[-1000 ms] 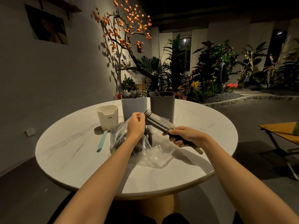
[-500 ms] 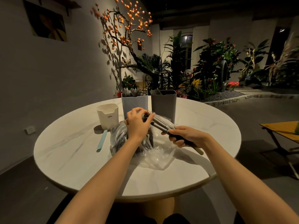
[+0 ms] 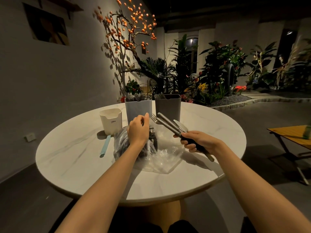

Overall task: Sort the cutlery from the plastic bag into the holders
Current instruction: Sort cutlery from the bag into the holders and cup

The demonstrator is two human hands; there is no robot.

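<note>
A clear plastic bag (image 3: 161, 157) with dark cutlery inside lies in the middle of the round white table (image 3: 67, 157). My right hand (image 3: 198, 142) grips a bundle of cutlery (image 3: 168, 123) by the handles, a fork, a knife and another piece pointing up-left. My left hand (image 3: 138, 130) hovers over the bag with fingers loosely curled; I see nothing in it. Behind the bag stand a light blue-grey holder (image 3: 138, 109) full of cutlery, a dark grey holder (image 3: 168, 106) with a few pieces, and a smaller white holder (image 3: 111, 121).
A light blue utensil (image 3: 105, 146) lies on the table left of the bag. A wooden folding table (image 3: 292, 137) stands at the right. Plants and a branch with orange berries fill the background behind the table.
My left hand has let go of the cutlery tips and pulled back left over the bag. My right hand has lifted the bundle slightly, now fully exposed.
</note>
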